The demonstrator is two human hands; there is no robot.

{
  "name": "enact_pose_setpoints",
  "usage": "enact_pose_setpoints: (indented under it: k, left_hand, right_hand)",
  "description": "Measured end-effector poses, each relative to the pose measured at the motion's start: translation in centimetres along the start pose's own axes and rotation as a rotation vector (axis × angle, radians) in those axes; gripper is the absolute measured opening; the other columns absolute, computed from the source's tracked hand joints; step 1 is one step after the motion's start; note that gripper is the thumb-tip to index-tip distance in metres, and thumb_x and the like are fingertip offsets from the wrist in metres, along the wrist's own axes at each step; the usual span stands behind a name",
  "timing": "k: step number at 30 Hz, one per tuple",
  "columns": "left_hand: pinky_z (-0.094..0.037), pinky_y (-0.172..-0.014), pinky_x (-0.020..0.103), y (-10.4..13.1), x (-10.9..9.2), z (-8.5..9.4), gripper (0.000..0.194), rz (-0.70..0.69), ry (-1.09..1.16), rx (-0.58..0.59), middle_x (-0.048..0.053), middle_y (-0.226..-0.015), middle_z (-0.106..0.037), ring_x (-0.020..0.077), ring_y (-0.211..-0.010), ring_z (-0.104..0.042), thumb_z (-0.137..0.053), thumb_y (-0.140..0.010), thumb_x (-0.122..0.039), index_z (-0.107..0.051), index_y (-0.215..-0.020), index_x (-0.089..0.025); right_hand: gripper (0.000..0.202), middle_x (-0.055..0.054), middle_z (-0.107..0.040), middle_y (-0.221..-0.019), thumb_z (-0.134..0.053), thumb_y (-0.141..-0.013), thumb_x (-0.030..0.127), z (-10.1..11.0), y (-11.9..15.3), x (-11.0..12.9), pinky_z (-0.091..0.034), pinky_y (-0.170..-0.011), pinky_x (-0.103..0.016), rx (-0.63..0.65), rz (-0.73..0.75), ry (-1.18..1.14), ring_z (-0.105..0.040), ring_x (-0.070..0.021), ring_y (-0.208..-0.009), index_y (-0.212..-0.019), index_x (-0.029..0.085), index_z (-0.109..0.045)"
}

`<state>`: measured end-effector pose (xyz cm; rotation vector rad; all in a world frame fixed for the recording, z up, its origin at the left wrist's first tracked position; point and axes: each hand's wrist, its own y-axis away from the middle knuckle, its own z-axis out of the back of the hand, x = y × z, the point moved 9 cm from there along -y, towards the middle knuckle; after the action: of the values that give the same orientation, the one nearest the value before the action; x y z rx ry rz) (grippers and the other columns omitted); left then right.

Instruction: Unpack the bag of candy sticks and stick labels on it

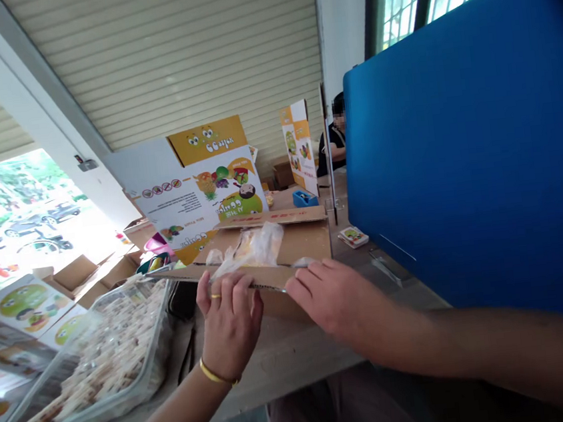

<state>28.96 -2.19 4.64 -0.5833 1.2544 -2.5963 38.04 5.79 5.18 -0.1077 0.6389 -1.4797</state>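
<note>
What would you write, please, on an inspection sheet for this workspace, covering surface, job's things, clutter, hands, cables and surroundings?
Surface: light table, partly covered.
Job's things: cardboard box, open, with a translucent plastic bag showing at its opening.
Clutter: clear tub heaped with pale stick-like pieces; blue tape dispenser; small card stack; printed panel behind the box.
Hands: left hand and right hand both grip the box's near flap.
Cables: none identifiable; a dark strip beside the tub is unclear.
Surroundings: roller shutter, large blue panel, another person beyond.

Carton on table, tub left of it, card stack right.
</note>
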Motion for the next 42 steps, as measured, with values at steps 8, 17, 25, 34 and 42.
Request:
enact_pose_setpoints:
  k: [8, 17, 25, 34, 42]
  left_hand:
    - [-0.018, -0.127, 0.053, 8.5, -1.9, -1.3, 0.041, 0.018, 0.128, 0.085, 0.013, -0.127, -0.072, 0.0261, -0.124, -0.065, -0.059, -0.093, -0.012, -0.057, -0.134, -0.017]
    - [-0.012, -0.128, 0.057, 10.2, -2.3, -2.8, 0.05, 0.13, 0.127, 0.042, 0.012, -0.127, -0.072, 0.0285, -0.132, -0.06, -0.062, -0.09, -0.014, -0.059, -0.14, -0.021]
    - [-0.013, -0.129, 0.056, 10.6, -2.4, -2.6, 0.049, 0.166, 0.095, -0.001, 0.015, -0.132, -0.07, 0.0269, -0.132, -0.059, -0.063, -0.09, -0.013, -0.058, -0.139, -0.015]
    - [-0.011, -0.129, 0.062, 10.7, -1.4, -3.0, 0.044, 0.177, 0.164, -0.005, 0.014, -0.137, -0.067, 0.0276, -0.152, -0.038, -0.062, -0.09, -0.014, -0.063, -0.133, -0.021]
    - [-0.022, -0.128, 0.057, 11.2, -1.2, -4.1, 0.034, 0.286, 0.299, -0.291, 0.011, -0.114, -0.075, 0.0222, -0.138, -0.055, -0.059, -0.084, -0.005, -0.067, -0.111, -0.022]
  right_hand:
    - [0.012, -0.009, -0.062, -0.085, -0.057, -0.091, 0.023, -4.2, 3.0, 4.8, -0.045, -0.064, -0.04, 0.055, 0.108, 0.028, -0.056, -0.0258, -0.074, -0.095, 0.018, -0.068]
    - [0.018, -0.01, -0.071, -0.095, -0.051, -0.098, 0.015, -4.3, -3.0, 0.0, -0.046, -0.072, -0.036, 0.166, 0.167, -0.22, -0.065, -0.0238, -0.086, -0.101, 0.017, -0.068]
    - [0.04, -0.011, -0.059, -0.142, -0.038, -0.105, 0.015, -7.7, -11.0, 4.7, -0.049, -0.076, -0.035, 0.26, 0.589, -0.098, -0.064, -0.0243, -0.109, -0.142, 0.017, -0.052]
    - [0.023, -0.009, -0.066, -0.108, -0.042, -0.1, 0.012, -7.7, -12.5, 4.3, -0.042, -0.059, -0.034, 0.243, 0.704, -0.098, -0.065, -0.0221, -0.088, -0.107, 0.015, -0.064]
    - [0.032, -0.014, -0.064, -0.113, -0.033, -0.101, 0.007, -6.5, -16.9, -2.2, -0.046, -0.069, -0.031, 0.003, 0.323, -0.045, -0.061, -0.0214, -0.094, -0.108, 0.011, -0.064]
